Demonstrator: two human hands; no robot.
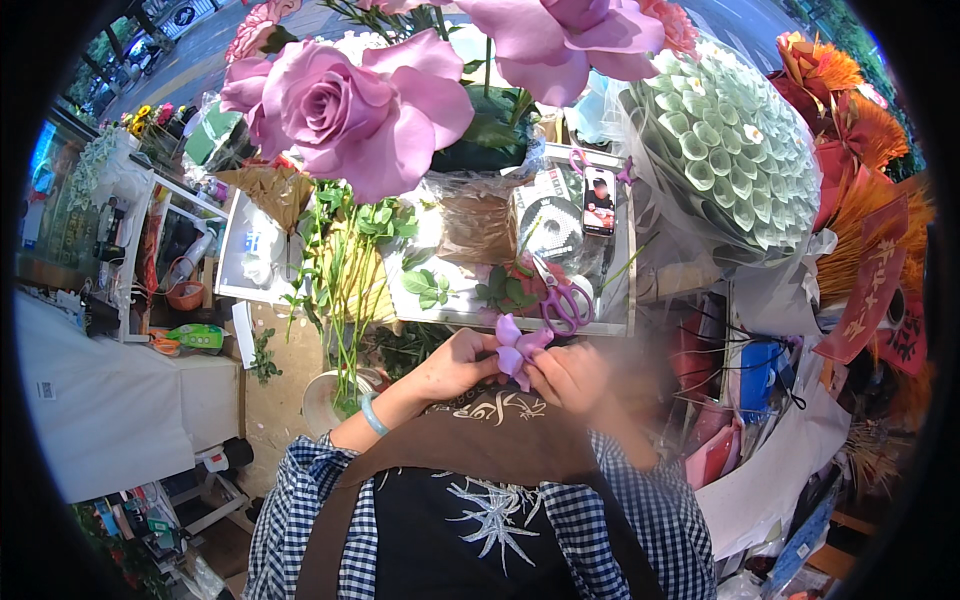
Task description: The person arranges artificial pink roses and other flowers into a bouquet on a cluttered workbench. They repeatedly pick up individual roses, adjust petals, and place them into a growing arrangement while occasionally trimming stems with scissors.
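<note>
Left hand (462, 365) pinches lilac flower (520, 350) over brown apron (430, 440), just short of worktop (615, 327); right hand (572, 375), partly blurred, pinches its right side. Looks like petal-shaping; next move calls for a light touch.

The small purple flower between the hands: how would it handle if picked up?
The small purple flower is probably light, since fingertips of the left hand and right hand suffice around it. Its thin petals would likely bend or bruise if squeezed. Their uneven, splayed shape should discourage rolling.
</note>
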